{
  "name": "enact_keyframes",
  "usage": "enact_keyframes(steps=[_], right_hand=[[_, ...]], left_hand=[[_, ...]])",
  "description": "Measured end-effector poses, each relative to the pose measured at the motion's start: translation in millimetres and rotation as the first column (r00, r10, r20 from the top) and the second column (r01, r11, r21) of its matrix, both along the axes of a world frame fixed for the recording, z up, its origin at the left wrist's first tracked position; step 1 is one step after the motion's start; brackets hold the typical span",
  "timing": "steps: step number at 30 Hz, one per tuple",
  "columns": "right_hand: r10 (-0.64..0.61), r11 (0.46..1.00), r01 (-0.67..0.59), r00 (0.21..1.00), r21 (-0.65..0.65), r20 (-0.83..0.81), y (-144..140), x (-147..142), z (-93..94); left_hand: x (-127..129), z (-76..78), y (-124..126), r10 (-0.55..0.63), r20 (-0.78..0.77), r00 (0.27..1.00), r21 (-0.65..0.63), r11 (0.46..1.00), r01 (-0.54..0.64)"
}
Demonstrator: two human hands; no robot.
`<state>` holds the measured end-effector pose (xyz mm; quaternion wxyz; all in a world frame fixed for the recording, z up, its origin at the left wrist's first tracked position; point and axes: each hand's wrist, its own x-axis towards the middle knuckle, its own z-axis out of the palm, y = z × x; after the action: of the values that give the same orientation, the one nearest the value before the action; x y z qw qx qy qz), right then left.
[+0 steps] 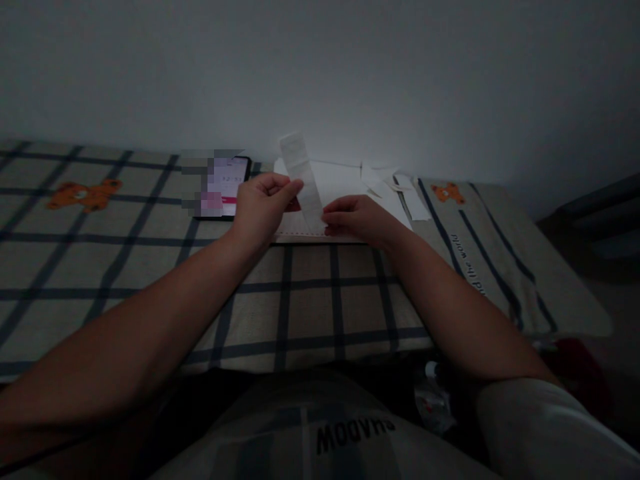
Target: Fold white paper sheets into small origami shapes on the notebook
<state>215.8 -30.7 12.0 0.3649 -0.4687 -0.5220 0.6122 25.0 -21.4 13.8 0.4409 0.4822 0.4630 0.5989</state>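
While in two hands [263, 203] [357, 217], one pale strip [300, 160], near one phone [234, 183].

Thin, matt, creased paper is seen in the strip [306, 180]. Matt white paper is also seen in the sheets [345, 180] and the scraps [413, 202]. The phone [233, 183] is fronted by a smooth, glassy screen. Matt, woven-looking fabric is shown by the tablecloth [310, 287]. The wall [320, 73] is finished smooth and matt; the bottle [434, 403] is made of clear, shiny plastic.

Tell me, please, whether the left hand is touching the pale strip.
Touching: the head view shows the left hand pinching the pale strip, thumb overlapping its edge.
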Motion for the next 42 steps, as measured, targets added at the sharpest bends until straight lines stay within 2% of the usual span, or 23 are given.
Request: enact_keyframes(steps=[11, 16, 21, 24, 28, 33, 42], right_hand=[[0.032, 0.999, -0.033, 0.999, 0.014, 0.041, -1.1, 3.2, 2.4], [0.032, 0.997, -0.038, 0.995, 0.067, 0.090, 2.4, 8.6, 3.0], [-0.095, 0.983, 0.094, 0.995, 0.155, -0.002, 9.6, 9.8, -2.4], [-0.091, 0.968, 0.099, 0.995, 0.232, -0.045, 11.0, 8.3, -6.0], [-0.074, 0.948, 0.081, 0.997, 0.307, -0.033, 10.9, 7.3, -8.5], [-0.050, 0.960, 0.071, 0.995, 0.271, -0.086, 10.8, 7.8, -7.5], [-0.053, 0.972, 0.081, 0.990, 0.220, -0.130, 6.9, 5.6, -4.3]], left_hand=[[-3.7, -2.7, 3.4, 0.021, -0.013, 1.000, 0.022, 1.000, -0.021], [-6.1, -1.1, 6.1, 0.004, -0.019, 1.000, 0.005, 1.000, -0.004], [-5.8, 1.2, -0.9, -0.155, -0.107, 0.982, -0.082, 0.986, 0.147], [-5.2, 1.2, -5.4, -0.259, -0.188, 0.947, -0.110, 0.964, 0.242], [-5.4, 2.1, -7.5, -0.332, -0.233, 0.914, -0.139, 0.942, 0.307], [-6.8, 4.6, -8.2, -0.432, -0.190, 0.882, -0.138, 0.901, 0.412], [-5.8, 0.7, -5.1, -0.468, -0.117, 0.876, -0.134, 0.881, 0.453]])
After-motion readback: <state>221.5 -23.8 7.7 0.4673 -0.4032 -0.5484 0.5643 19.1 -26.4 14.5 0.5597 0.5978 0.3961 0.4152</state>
